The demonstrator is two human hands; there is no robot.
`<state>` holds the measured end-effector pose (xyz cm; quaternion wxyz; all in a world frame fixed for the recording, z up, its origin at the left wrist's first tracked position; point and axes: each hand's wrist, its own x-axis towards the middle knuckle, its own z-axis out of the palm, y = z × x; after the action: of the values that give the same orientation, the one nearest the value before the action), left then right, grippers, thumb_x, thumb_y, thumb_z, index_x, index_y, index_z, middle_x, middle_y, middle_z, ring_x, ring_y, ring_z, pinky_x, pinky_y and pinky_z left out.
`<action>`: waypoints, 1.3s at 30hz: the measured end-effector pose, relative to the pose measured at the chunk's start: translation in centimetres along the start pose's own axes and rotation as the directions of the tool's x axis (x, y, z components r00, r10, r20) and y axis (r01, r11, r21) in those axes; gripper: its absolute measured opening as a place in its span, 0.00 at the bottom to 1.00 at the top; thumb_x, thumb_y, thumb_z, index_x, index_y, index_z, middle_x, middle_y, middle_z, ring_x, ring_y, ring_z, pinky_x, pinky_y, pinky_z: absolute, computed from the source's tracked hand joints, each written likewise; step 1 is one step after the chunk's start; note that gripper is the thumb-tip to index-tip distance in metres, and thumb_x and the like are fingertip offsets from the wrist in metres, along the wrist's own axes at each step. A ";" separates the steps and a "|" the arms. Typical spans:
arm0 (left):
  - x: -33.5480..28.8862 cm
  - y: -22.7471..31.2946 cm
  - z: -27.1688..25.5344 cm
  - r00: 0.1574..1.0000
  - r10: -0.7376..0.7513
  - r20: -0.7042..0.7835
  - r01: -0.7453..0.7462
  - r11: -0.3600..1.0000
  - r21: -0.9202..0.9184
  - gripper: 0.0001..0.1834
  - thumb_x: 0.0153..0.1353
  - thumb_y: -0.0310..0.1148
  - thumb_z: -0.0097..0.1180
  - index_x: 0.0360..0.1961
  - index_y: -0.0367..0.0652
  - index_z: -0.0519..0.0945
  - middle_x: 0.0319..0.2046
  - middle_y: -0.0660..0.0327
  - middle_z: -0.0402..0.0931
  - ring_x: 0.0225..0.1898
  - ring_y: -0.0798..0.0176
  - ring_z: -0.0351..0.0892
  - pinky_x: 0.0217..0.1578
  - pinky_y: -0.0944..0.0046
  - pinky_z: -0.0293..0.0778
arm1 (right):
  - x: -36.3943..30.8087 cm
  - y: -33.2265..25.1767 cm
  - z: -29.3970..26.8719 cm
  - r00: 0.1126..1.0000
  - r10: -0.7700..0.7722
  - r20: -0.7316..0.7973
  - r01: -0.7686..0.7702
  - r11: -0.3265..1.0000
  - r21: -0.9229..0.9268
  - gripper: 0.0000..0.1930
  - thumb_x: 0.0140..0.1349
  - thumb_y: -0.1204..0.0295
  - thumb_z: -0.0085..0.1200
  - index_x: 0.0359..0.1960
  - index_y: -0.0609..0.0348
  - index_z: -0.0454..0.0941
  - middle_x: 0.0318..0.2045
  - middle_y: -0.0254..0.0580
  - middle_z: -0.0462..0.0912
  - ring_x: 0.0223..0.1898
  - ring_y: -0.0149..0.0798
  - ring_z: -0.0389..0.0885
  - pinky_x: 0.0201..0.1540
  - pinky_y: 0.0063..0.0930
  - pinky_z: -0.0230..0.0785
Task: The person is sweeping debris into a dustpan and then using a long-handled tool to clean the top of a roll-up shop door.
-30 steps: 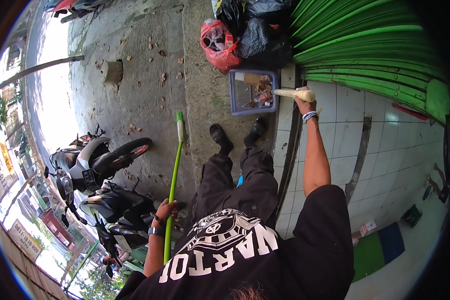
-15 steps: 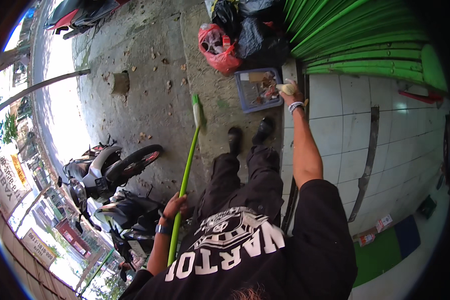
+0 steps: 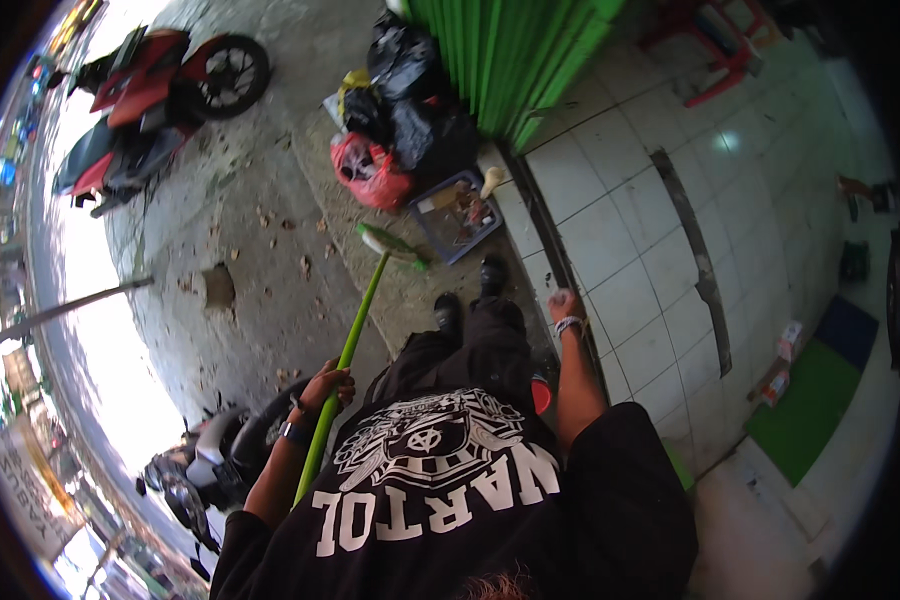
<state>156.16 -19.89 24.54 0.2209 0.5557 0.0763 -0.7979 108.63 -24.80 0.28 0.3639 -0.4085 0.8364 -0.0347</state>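
Observation:
My left hand (image 3: 327, 385) is wrapped round the green handle (image 3: 362, 310) of a broom. Its white and green head (image 3: 388, 244) rests on the concrete in front of my feet. To the right of the broom head lies a shallow blue-grey plastic tray (image 3: 444, 253) with scraps and litter inside. A cream-coloured object (image 3: 492, 181), rounded and narrow at one end, sits at the tray's right corner by the step; its kind is unclear. My right hand (image 3: 564, 306), fingers curled in, hangs over the tiled edge with nothing visible in it, apart from the tray.
Beyond the tray sit a red plastic bag (image 3: 368, 175) and black bags (image 3: 425, 130), beside a green folding shutter (image 3: 510, 65). Motorcycles are parked at far left (image 3: 155, 100) and near left (image 3: 220, 445). A raised white-tiled floor (image 3: 620, 220) lies right; dry leaves dot the concrete.
My right hand has let go of the cream-coloured object and drawn back toward me. The broom head has turned to lie across, nearer the tray. The view has shifted.

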 end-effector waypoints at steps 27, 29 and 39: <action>-1.5 0.0 43.3 0.884 -0.223 0.412 -0.184 0.643 0.743 0.22 0.59 0.58 0.37 0.32 0.52 0.68 0.13 0.67 0.61 0.11 0.71 0.58 0.11 0.73 0.55 | -20.5 2.5 -13.8 0.904 0.127 -0.408 0.234 0.650 0.723 0.03 0.52 0.77 0.49 0.30 0.58 0.74 0.20 0.42 0.75 0.23 0.34 0.78 0.23 0.24 0.71; -1.3 -5.5 50.0 0.867 -0.234 0.439 -0.237 0.581 0.779 0.23 0.59 0.59 0.36 0.31 0.49 0.66 0.13 0.67 0.59 0.11 0.72 0.56 0.11 0.73 0.53 | -18.0 1.5 -16.8 0.627 -0.628 -0.460 0.675 0.733 -0.081 0.14 0.56 0.64 0.50 0.37 0.61 0.72 0.33 0.45 0.77 0.33 0.34 0.78 0.32 0.25 0.71; -4.0 -21.4 77.0 0.602 -0.558 0.571 -0.149 0.624 0.767 0.22 0.61 0.55 0.33 0.37 0.47 0.67 0.13 0.65 0.58 0.08 0.72 0.53 0.06 0.74 0.52 | -11.8 9.9 -41.9 0.859 -0.290 -0.423 -0.138 -0.925 0.355 0.35 0.52 0.40 0.43 0.47 0.60 0.63 0.46 0.47 0.68 0.49 0.41 0.67 0.55 0.35 0.60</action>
<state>82.24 -28.00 54.07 -0.1251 0.1816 -0.2925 -0.9305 80.16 -19.88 34.33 0.5318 0.0759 -0.0399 -0.8425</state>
